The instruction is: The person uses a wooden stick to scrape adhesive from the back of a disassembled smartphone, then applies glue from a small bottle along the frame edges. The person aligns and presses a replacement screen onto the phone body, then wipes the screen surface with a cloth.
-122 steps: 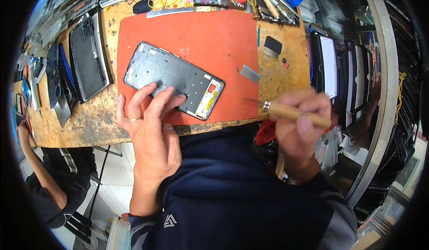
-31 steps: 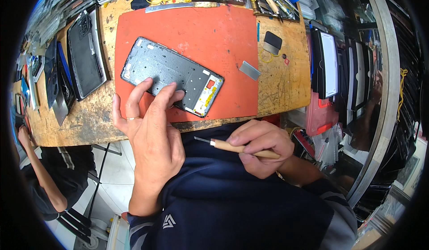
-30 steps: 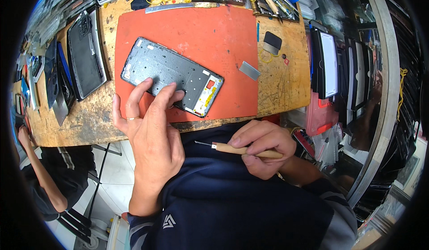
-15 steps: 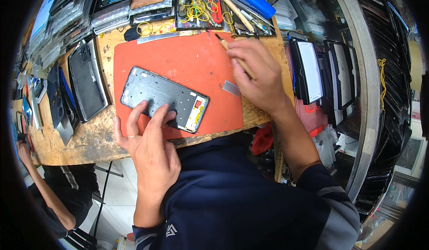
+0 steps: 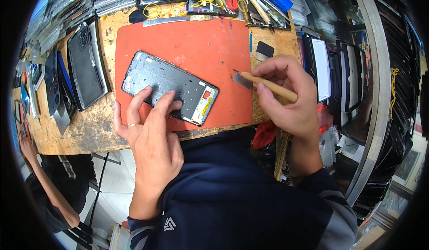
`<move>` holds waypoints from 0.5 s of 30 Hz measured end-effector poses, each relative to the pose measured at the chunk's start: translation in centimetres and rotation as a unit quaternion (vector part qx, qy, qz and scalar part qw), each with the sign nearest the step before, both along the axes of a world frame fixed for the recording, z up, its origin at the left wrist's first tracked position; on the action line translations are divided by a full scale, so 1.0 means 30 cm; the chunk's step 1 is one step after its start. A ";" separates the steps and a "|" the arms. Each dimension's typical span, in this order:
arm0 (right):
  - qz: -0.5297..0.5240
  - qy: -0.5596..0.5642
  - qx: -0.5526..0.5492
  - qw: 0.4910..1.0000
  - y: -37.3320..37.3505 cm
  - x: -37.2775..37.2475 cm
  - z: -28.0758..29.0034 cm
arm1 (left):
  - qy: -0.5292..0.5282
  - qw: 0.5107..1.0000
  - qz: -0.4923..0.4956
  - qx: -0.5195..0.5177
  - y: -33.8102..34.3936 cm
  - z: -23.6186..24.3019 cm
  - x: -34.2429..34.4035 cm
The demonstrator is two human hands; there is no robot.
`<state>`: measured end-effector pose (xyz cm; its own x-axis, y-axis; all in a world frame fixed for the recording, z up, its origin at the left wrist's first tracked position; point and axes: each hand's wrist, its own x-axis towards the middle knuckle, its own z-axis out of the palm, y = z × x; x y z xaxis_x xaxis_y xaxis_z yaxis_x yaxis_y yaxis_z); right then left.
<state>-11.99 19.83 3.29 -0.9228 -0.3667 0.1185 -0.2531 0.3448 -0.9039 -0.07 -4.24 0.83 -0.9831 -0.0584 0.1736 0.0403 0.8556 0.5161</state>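
- One left hand (image 5: 154,136), fingers spread, touches one black rectangular phone frame (image 5: 174,80) with its fingertips.
- One right hand (image 5: 297,109) grips one slim tan wooden-handled tool (image 5: 278,89), near one small grey metal plate (image 5: 241,81).
- The frame lies flat on one red rectangular mat (image 5: 192,40), on the wooden tabletop (image 5: 80,136).
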 end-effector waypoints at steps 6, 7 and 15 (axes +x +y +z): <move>-0.028 -0.054 -0.084 0.995 -0.048 -0.056 -0.058 | -0.001 1.000 0.003 0.002 0.003 0.004 0.001; -0.031 -0.050 -0.077 0.995 -0.051 -0.062 -0.059 | -0.003 1.000 0.004 0.003 0.005 0.004 0.004; 0.102 0.222 0.000 0.970 -0.054 0.042 -0.042 | 0.006 1.000 0.011 0.024 0.006 -0.002 0.005</move>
<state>-10.73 18.21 2.04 -0.6891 -0.5368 0.4868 -0.6801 0.2469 -0.6903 0.09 -4.05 0.78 -0.9793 -0.0887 0.1818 0.0280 0.8305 0.5563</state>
